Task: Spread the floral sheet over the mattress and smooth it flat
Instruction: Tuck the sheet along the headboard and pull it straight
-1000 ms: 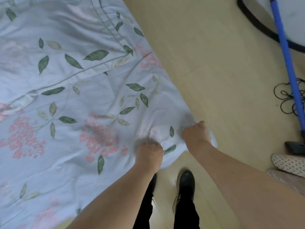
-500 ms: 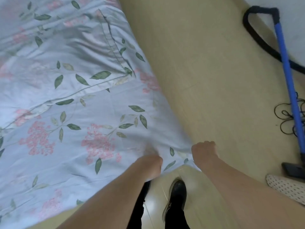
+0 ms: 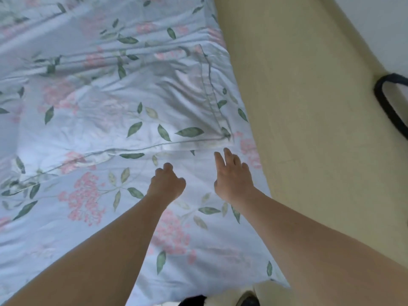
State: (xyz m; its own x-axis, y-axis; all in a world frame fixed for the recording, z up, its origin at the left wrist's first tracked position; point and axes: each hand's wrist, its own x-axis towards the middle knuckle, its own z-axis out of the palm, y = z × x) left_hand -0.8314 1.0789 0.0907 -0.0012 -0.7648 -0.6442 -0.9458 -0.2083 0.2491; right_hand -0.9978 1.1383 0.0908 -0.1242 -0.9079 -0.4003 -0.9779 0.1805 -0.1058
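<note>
The pale blue floral sheet (image 3: 92, 195), printed with pink blossoms and green leaves, covers the whole left side; the mattress under it is hidden. A folded-over layer with a stitched hem (image 3: 176, 120) lies wrinkled ahead, and its corner is near the sheet's right edge. My left hand (image 3: 167, 183) reaches out over the sheet with fingers curled and nothing in them. To its right, my right hand (image 3: 231, 173) has its fingers stretched forward just short of the fold's corner. I cannot tell whether either hand touches the cloth.
Beige floor (image 3: 309, 129) runs along the sheet's right edge. A black hose loop (image 3: 388, 107) lies at the far right. The tip of a dark shoe (image 3: 249, 301) shows at the bottom edge, beside the sheet's near corner.
Both hands have let go of the sheet's near corner and moved forward over the sheet. The right hand has opened. The view has tilted up toward the folded layer.
</note>
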